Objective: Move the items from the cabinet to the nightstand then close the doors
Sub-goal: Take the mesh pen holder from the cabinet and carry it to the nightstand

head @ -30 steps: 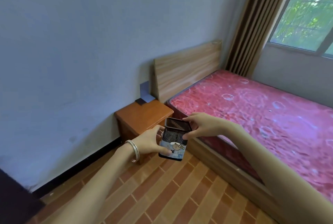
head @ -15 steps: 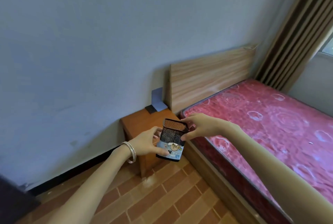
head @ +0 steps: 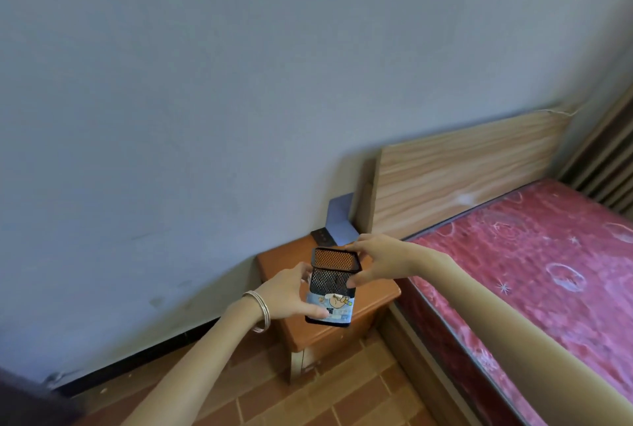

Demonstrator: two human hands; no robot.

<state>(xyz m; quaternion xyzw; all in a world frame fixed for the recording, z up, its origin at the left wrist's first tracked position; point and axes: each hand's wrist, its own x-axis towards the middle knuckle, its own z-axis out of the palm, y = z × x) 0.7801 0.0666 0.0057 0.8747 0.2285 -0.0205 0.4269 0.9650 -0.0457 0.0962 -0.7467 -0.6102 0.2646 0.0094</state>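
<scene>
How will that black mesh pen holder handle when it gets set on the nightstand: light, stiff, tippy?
The mesh pen holder looks empty and see-through, so it is probably light. It shows a crisp boxy shape between the left hand and right hand, so it is likely stiff. Taller than wide, it could tip if nudged on the nightstand.

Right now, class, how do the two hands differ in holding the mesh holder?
The left hand grips the holder low, thumb on its label; the right hand grips near the rim. The left wrist wears bangles; the right is bare. Both hold it at once.
</scene>
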